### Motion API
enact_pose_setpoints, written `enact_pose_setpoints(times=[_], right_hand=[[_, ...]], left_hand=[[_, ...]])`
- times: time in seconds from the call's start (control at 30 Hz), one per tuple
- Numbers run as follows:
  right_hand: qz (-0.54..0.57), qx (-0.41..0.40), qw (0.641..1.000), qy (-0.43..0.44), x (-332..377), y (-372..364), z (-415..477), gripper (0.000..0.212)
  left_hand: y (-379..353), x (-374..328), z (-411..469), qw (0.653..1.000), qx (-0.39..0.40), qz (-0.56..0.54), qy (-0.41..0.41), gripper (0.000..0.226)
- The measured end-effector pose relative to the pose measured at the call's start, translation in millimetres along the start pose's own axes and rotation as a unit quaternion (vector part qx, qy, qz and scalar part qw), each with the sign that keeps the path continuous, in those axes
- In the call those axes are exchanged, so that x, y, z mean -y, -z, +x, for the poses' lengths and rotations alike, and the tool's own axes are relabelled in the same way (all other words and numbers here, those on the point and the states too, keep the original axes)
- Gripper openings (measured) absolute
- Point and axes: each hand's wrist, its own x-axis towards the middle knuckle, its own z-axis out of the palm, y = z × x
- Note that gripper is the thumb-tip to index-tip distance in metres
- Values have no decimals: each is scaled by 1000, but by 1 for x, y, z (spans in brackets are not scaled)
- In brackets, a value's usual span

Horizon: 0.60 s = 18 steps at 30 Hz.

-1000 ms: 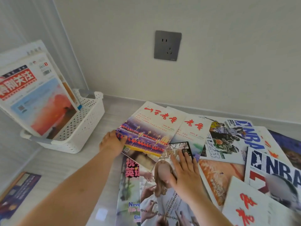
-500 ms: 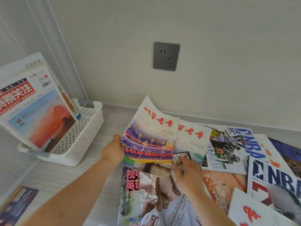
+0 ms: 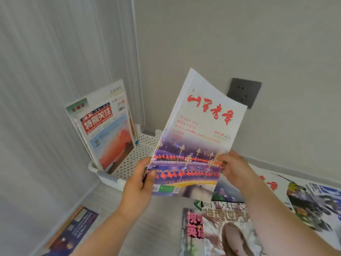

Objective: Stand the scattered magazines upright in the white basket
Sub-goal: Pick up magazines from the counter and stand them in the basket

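"特别关注" on upright magazine (image 3: 107, 133), "10" on held magazine (image 3: 193, 145)

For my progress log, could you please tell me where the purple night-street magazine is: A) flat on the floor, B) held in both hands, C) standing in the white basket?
B: the left hand and right hand each hold a lower edge of the magazine, up in the air.

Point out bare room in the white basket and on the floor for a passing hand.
The basket is free between the standing magazines at its near end and its far grey handle, behind the held magazine. Bare floor runs between the dark magazine by the left wall and the scattered magazines. Crowded: the right side, covers overlapping.
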Motion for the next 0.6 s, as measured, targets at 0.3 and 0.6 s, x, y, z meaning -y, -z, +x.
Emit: enact_pose_setpoints(times=[0.3,0.6], right_hand=[[-58,43,993,98,71,-146,52,31],[-92,48,992,70,50,-241,109,29]], left_hand=[[78,29,42,987,-142,27,71,30],[106,85,71,954,-169,154,193,11]])
